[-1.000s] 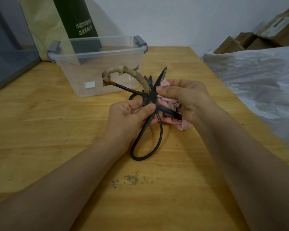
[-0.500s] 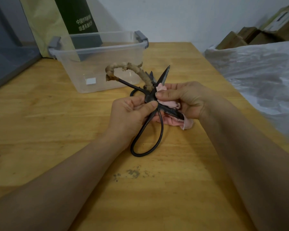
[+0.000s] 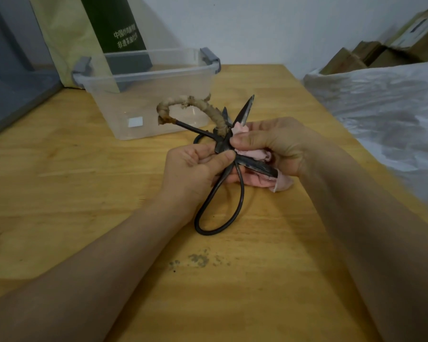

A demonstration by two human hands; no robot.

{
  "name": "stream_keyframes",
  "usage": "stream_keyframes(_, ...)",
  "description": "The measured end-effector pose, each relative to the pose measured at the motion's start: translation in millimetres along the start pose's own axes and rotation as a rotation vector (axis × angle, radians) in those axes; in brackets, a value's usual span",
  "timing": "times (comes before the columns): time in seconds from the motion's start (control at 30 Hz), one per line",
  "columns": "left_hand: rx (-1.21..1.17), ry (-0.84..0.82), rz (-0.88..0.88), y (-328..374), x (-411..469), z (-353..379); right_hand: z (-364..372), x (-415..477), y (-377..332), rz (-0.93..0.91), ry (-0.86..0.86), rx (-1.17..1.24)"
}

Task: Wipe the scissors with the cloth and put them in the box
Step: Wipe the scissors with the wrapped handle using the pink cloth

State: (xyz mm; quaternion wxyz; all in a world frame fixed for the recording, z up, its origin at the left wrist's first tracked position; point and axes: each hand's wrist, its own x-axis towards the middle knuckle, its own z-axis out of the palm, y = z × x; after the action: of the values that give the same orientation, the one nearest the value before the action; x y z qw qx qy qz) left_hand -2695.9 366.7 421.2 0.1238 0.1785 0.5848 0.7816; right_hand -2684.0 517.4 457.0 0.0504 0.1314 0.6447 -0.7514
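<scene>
- Left grip [image 3: 190,169] is closed on the scissors [image 3: 255,165], thumb on top at the pivot and fingers curled beneath. Right grip [image 3: 279,141] is curled round the pink cloth [image 3: 253,153], pressing it against one blade.
- Counter [image 3: 84,193] is pale wood. I hold the scissors just above it, in front of the box and not yet in it.
- Box [image 3: 146,75] is clear plastic with grey clips and an open top. It looks light, so I judge it may slide if bumped.
- Green pack [image 3: 111,23] behind the box carries two lines of white Chinese characters. The first seems to start with 中国, and the rest is too blurred to read.
- Scissors are black metal with blades spread wide. One handle is a bare loop, the other is wrapped in a frayed tan binding [image 3: 208,106]. I judge them heavy, rigid and sharp at the tips. The pivot or the loops are the safe places to hold, and the bare metal may slip.
- Cloth is soft and limp, bunching easily round the blade.
- White sticker [image 3: 135,122] on the box's front wall shows no writing.
</scene>
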Motion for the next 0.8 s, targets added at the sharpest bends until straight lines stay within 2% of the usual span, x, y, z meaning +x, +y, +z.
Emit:
stream_keyframes(0.1, 0.066, -0.001, 0.017, -0.9, 2.6, -1.7, 4.2, 3.8, -0.4, -0.074, 0.101, 0.067)
stream_keyframes(0.23, 0.079, -0.007, 0.016, -2.9, 4.6, -3.0, 3.6, 15.9, 1.5, -0.191, 0.222, 0.273)
stream_keyframes(0.3, 0.071, -0.003, 0.014, -3.6, 4.5, -2.8, 0.9, 15.0, 0.8, -0.163, 0.207, 0.259)
stream_keyframes(0.43, 0.059, 0.014, 0.014, -3.9, 6.1, -3.7, 0.8, -0.4, -1.6, 0.053, 0.032, 0.04)
stream_keyframes(0.67, 0.112, -0.039, 0.021, -3.4, 6.0, -1.6, -2.8, 18.8, 0.2, -0.19, 0.22, 0.332)
stream_keyframes(0.73, 0.116, -0.029, 0.022, -3.9, 7.4, -1.7, -2.1, 19.1, 0.6, -0.2, 0.245, 0.344)
stream_keyframes(0.8, 0.107, -0.019, 0.022, -3.7, 8.7, -2.6, -1.5, 13.1, -0.6, -0.147, 0.226, 0.244)
